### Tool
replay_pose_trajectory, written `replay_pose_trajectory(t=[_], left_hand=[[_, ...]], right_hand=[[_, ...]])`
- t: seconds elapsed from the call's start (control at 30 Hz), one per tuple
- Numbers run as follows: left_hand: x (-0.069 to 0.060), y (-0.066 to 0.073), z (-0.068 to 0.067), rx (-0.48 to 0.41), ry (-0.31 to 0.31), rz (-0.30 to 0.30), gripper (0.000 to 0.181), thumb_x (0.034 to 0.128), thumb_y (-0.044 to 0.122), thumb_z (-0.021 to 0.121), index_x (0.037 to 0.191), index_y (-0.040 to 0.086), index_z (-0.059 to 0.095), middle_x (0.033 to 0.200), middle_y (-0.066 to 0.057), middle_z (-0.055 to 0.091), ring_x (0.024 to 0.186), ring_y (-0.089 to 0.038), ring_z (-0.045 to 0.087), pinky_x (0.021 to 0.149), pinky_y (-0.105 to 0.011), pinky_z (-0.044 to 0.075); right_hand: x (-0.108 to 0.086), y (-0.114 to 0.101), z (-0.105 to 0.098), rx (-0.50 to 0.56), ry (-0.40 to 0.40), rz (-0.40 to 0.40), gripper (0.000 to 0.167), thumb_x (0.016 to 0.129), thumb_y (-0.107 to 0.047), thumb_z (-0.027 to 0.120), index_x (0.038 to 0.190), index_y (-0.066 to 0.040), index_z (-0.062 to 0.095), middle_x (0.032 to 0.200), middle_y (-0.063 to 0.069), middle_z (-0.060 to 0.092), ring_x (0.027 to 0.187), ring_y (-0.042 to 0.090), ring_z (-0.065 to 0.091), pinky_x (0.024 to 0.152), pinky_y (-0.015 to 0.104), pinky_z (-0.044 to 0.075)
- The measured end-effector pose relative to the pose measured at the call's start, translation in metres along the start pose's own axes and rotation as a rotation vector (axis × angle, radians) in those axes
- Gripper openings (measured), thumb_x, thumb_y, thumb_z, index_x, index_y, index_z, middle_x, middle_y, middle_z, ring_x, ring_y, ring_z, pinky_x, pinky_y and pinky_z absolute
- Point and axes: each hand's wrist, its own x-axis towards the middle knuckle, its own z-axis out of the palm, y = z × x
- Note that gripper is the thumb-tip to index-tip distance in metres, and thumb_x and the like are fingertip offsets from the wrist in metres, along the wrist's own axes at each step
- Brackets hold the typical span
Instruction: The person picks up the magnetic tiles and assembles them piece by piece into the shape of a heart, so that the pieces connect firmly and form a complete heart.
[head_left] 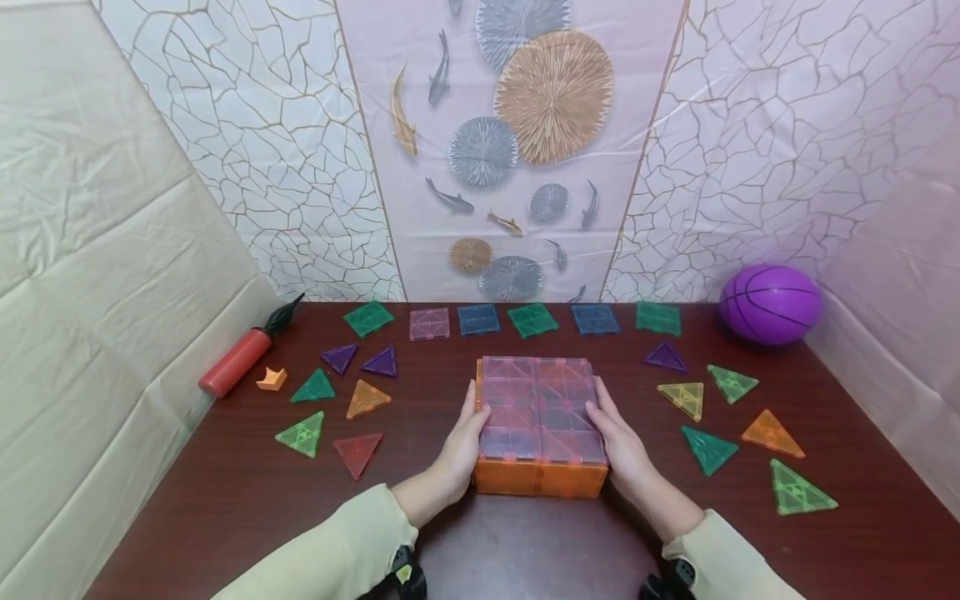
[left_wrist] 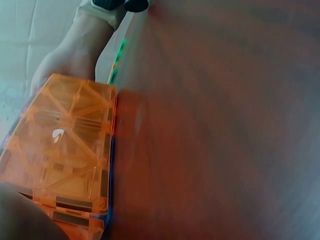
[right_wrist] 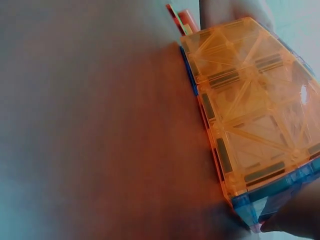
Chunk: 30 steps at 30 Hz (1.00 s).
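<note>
A box of magnetic tiles [head_left: 540,408] stands at the middle of the table, with a pink see-through top and an orange front wall [head_left: 540,478]. My left hand [head_left: 457,450] grips its left side, thumb on the top's edge. On the opposite side my right hand [head_left: 630,446] holds it the same way. The left wrist view shows the orange wall [left_wrist: 70,145] close up, with blue along its lower edge. In the right wrist view the orange wall [right_wrist: 250,105] meets a blue side [right_wrist: 280,187] beside my right hand [right_wrist: 297,212].
Square tiles [head_left: 532,319] lie in a row along the back. Triangular tiles lie left [head_left: 358,454] and right [head_left: 801,490] of the box. A red pump [head_left: 236,362] and a small orange piece [head_left: 272,379] are at the left, a purple ball [head_left: 771,305] at the back right.
</note>
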Motion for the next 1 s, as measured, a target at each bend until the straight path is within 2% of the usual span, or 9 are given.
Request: replay_pose_trajectory(t=[0.4, 0.73, 1.0], left_hand=[[0.05, 0.01, -0.024, -0.026, 0.014, -0.008, 0.063, 0.103, 0.027, 0.034, 0.157, 0.022, 0.0, 0.163, -0.004, -0.003, 0.148, -0.028, -0.003, 0.116, -0.055, -0.001], [0.074, 0.013, -0.031, -0.055, 0.023, -0.009, 0.063, 0.1034, 0.026, 0.034, 0.157, 0.021, 0.0, 0.163, -0.004, -0.001, 0.148, -0.027, -0.002, 0.117, -0.053, 0.001], [0.084, 0.017, -0.036, -0.011, 0.033, -0.037, 0.063, 0.1036, 0.027, 0.035, 0.157, 0.024, 0.001, 0.163, -0.002, -0.004, 0.148, -0.027, -0.005, 0.116, -0.054, -0.001]], right_hand=[[0.053, -0.003, 0.004, 0.022, 0.009, 0.008, 0.063, 0.106, -0.025, 0.029, 0.154, -0.019, -0.012, 0.16, 0.003, -0.017, 0.146, 0.021, -0.016, 0.117, 0.046, -0.006], [0.077, -0.006, 0.004, 0.018, 0.047, 0.027, 0.063, 0.106, -0.029, 0.031, 0.155, -0.021, -0.007, 0.161, 0.002, -0.013, 0.147, 0.021, -0.014, 0.117, 0.046, -0.006], [0.087, -0.006, 0.003, 0.008, 0.059, 0.04, 0.063, 0.106, -0.03, 0.031, 0.155, -0.02, -0.006, 0.162, 0.002, -0.011, 0.147, 0.022, -0.012, 0.117, 0.047, -0.005]])
